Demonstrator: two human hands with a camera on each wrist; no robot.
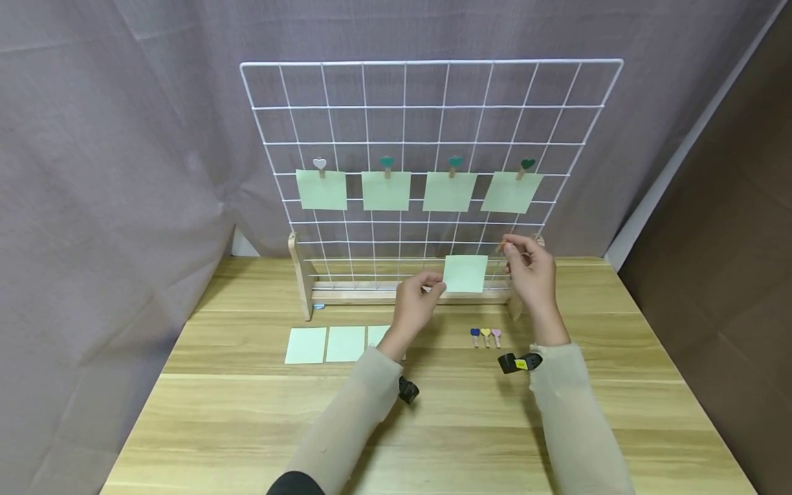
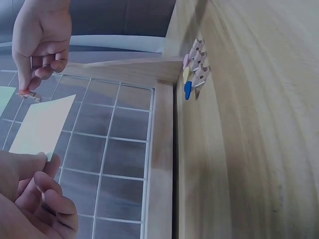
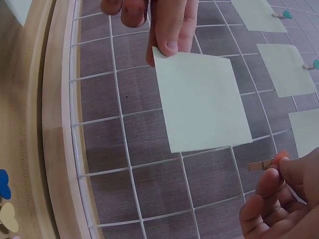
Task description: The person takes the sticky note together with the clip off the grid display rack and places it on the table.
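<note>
L hand (image 1: 416,301) pinches the held note (image 1: 466,273), thumb & fingers clamped on its L edge nr the lower corner; note is pale green, to the R of that hand, in front of the lower rows of the white wire grid (image 1: 403,144). Can't tell if it touches the wires. R hand (image 1: 532,276), further R & a bit higher, has thumb & fingertip together on the orange clip (image 3: 259,165); clip is just beside the note, apart from it.

Labels: yellow label (image 1: 522,364) on the R wrist cam (image 1: 507,363), print too small to read.

Around, L to R: 3 loose notes (image 1: 306,345) flat on the tabletop (image 1: 235,412), third partly hidden by L arm. Sm. blue thing (image 1: 318,306) by L foot of the wooden stand (image 1: 301,278). Higher, 4 clipped notes (image 1: 322,190) in a row on the grid, w/ white clip (image 1: 319,163), 2 teal clips (image 1: 386,162), dk green clip (image 1: 528,163). Below, btwn the arms: blue clip (image 1: 475,333), yellow clip (image 1: 485,333), pink clip (image 1: 496,333), side by side. R hand blocks part of stand's R foot. Greyish curtain (image 1: 155,137) behind.
</note>
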